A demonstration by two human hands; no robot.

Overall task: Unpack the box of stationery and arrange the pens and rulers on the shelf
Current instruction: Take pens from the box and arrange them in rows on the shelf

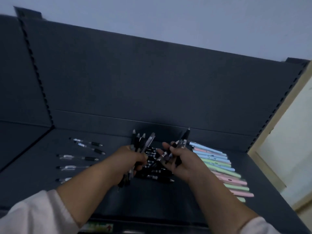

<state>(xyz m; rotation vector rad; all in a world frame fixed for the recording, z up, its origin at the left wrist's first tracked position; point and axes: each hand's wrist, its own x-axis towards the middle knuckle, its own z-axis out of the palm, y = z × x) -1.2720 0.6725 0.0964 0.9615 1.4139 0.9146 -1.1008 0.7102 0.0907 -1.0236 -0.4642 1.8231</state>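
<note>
Gripping black pen bundle [141,141] w/ L hand [131,157]; holding few pens [185,135] w/ R hand [181,163]. Pastel pens [224,173] just right of R hand.

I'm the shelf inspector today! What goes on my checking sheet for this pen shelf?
Surface: dark shelf, with pens lying on it in three groups.
Job's things: clear pens at left, black pens in the middle, pastel pens in a row at right; no rulers or box seen.
Clutter: nothing seen.
Grippers: left hand grips a bundle of dark pens; right hand holds a smaller bunch of pens.
Cables: nothing seen.
Surroundings: dark back panel, pale wall above, cream panel at right; the light is dim.
</note>
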